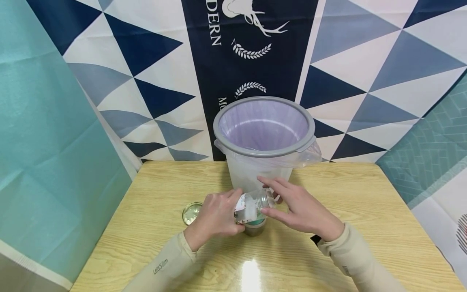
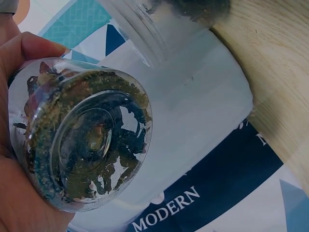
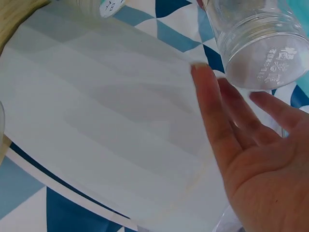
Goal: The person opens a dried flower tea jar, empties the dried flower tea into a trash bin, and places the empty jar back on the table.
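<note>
My left hand (image 1: 220, 215) grips a clear jar (image 1: 249, 207) tipped on its side, its capped end toward the right. Dark, leafy-looking bits lie in the jar (image 2: 91, 140) near its base, as the left wrist view shows. A clear lid (image 3: 270, 63) with raised lettering closes the other end. Beside that lid is my right hand (image 1: 300, 207), fingers extended and spread, thumb below; in the right wrist view its fingertips (image 3: 203, 72) are right at the lid's edge and hold nothing.
Behind the hands stands a white bin (image 1: 242, 172) with a grey rim and a lavender liner. A round clear-topped container (image 1: 191, 213) sits left of the held jar. Under the jar is a small greyish container (image 1: 255, 230). Patterned cloth (image 1: 160, 77) hangs behind the wooden table (image 1: 164, 263).
</note>
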Demonstrator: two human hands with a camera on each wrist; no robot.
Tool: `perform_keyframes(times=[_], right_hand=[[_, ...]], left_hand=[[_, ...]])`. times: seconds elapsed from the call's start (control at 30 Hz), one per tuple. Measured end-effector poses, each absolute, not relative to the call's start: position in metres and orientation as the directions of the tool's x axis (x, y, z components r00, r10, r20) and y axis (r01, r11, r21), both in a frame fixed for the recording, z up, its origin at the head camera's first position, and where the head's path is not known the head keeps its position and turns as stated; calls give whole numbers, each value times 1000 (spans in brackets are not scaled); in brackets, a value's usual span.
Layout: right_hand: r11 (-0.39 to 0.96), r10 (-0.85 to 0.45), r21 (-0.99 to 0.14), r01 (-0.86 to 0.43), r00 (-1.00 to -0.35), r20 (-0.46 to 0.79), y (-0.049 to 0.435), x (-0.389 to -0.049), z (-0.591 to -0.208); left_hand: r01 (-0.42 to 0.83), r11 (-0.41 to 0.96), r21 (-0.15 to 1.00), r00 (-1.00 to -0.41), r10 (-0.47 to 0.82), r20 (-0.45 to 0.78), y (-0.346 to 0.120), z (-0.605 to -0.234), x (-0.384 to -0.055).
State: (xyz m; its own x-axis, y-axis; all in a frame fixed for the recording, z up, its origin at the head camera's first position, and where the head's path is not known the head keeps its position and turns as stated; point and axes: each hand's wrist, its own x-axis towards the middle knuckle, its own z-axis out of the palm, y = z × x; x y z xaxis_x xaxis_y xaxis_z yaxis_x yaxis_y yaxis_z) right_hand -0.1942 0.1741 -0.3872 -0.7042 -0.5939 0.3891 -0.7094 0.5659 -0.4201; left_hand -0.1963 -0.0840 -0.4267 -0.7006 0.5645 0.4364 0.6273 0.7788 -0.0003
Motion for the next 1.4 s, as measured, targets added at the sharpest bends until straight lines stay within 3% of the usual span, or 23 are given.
perform_keyframes(times=[0.2, 0.73, 1.4], right_hand=[[592, -596, -426, -684, -727, 340, 172, -193, -388], [390, -683, -308, -868, -497, 535, 179, -198, -386], [435, -642, -321, -841, -540, 544, 191, -197, -384]], left_hand=[[631, 776, 4, -701, 568, 432, -84, -427, -196], [623, 782, 8, -710, 561, 426, -85, -426, -197], [622, 783, 19, -700, 545, 462, -85, -425, -198]])
